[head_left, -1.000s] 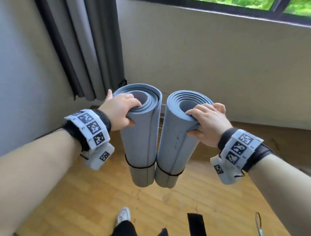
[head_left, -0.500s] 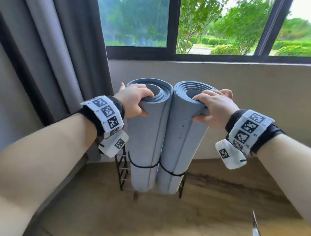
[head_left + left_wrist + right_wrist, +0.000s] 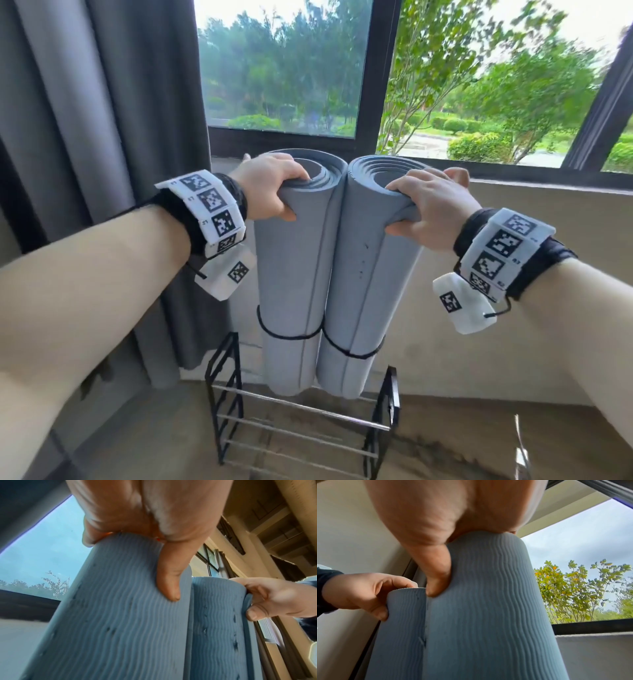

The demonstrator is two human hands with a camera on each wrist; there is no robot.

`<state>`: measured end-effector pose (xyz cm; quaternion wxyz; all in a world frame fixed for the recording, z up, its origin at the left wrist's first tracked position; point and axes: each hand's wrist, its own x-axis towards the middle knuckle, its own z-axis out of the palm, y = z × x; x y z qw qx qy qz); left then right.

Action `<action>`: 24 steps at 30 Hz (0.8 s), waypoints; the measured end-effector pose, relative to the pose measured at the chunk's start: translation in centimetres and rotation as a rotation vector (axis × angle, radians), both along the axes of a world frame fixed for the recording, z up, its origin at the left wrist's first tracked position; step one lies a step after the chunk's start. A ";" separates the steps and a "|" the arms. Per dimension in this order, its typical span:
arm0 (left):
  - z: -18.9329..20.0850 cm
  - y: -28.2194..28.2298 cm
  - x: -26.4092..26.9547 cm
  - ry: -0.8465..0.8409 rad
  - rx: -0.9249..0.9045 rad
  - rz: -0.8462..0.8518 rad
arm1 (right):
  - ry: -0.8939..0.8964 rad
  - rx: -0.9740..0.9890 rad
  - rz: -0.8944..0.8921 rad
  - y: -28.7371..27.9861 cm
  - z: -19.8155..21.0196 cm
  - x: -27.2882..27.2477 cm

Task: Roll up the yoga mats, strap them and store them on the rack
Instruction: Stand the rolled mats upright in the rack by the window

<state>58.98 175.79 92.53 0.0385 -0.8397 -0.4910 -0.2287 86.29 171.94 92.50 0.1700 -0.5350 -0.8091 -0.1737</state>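
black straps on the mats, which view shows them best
The head view. It shows one black strap around the left mat and another around the right mat, both low on the rolls, above the rack. Both wrist views show only the mats' upper parts and gripping hands, no straps.

yoga mats (image 3: 294,274): grey-blue, wavy ribbed | straps (image 3: 291,336): black | rack (image 3: 388,407): black frame, silver bars | curtain (image 3: 102,120): dark grey | wristbands (image 3: 212,205): white, black square markers
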 end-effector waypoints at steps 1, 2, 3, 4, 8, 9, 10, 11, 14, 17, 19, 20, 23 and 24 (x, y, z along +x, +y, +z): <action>-0.4 1.0 0.1 0.011 -0.006 0.001 | 0.004 0.000 0.000 1.1 -0.5 0.0; -0.8 2.0 0.1 0.023 -0.015 0.002 | 0.009 -0.008 -0.002 2.1 -1.1 0.0; -1.3 3.1 0.0 0.031 -0.023 0.001 | 0.014 -0.019 -0.003 3.0 -1.7 -0.1; -1.9 4.2 -0.2 0.034 -0.030 0.001 | 0.017 -0.034 -0.005 3.9 -2.3 -0.3; -4.1 8.3 -1.0 0.046 -0.069 -0.011 | 0.026 -0.074 -0.030 7.1 -4.6 -1.3; -4.6 9.1 -1.3 0.051 -0.080 -0.017 | 0.029 -0.083 -0.040 7.8 -5.1 -1.6; -5.0 10.0 -1.5 0.057 -0.089 -0.024 | 0.031 -0.093 -0.054 8.4 -5.5 -1.9; -5.5 10.8 -1.8 0.064 -0.098 -0.034 | 0.033 -0.106 -0.067 9.0 -6.0 -2.3; -7.1 12.9 -2.9 0.077 -0.131 -0.056 | 0.033 -0.139 -0.092 10.5 -7.5 -3.5; -8.4 14.7 -3.7 0.089 -0.163 -0.085 | 0.037 -0.176 -0.125 11.7 -8.8 -4.5; -9.3 15.8 -4.0 0.096 -0.175 -0.104 | 0.041 -0.199 -0.143 12.3 -9.6 -5.0; -9.7 16.2 -4.2 0.100 -0.181 -0.113 | 0.041 -0.209 -0.150 12.6 -10.0 -5.2; -11.0 17.2 -4.9 0.106 -0.206 -0.124 | 0.035 -0.232 -0.158 13.2 -11.2 -5.8; -11.5 17.4 -5.2 0.103 -0.217 -0.125 | 0.028 -0.239 -0.157 13.4 -11.6 -6.1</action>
